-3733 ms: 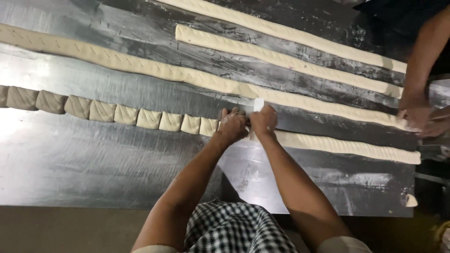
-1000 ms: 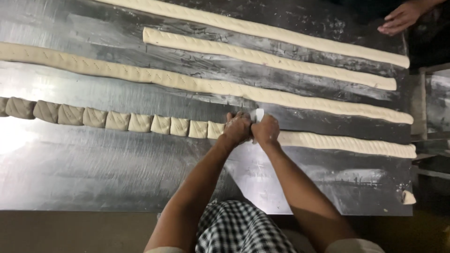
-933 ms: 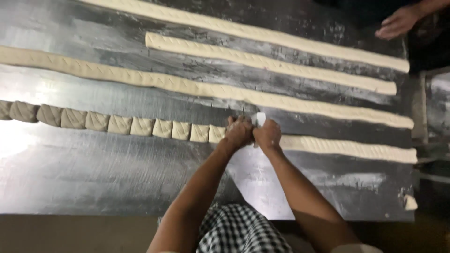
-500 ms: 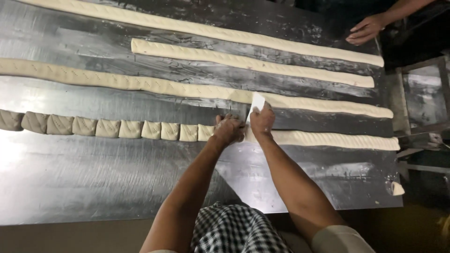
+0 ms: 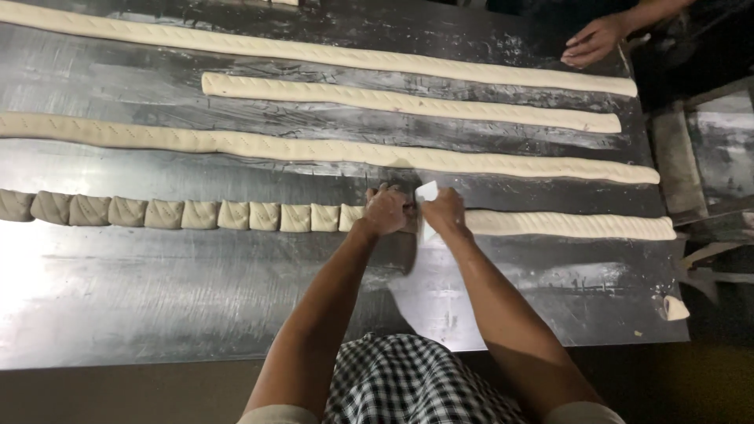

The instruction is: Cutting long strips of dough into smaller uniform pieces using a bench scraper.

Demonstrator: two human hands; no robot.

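Note:
A long twisted rope of pale dough (image 5: 565, 225) lies across the near part of a steel table (image 5: 157, 298). Left of my hands it is cut into a row of several square pieces (image 5: 196, 213). My left hand (image 5: 386, 210) presses on the dough at the end of that row. My right hand (image 5: 444, 212) grips a small white scraper (image 5: 426, 191) held upright over the rope, right beside my left hand.
Three more uncut dough ropes (image 5: 330, 149) (image 5: 408, 100) (image 5: 314, 52) run across the table farther back. Another person's hand (image 5: 594, 39) rests at the far right end of the farthest rope. A dough scrap (image 5: 674, 308) lies near the right front corner, beside a metal stand (image 5: 707, 173).
My hands and scraper have shifted right along the rope, and the row of cut pieces has grown. The other person's hand moved from the nearer ropes to the far rope's end.

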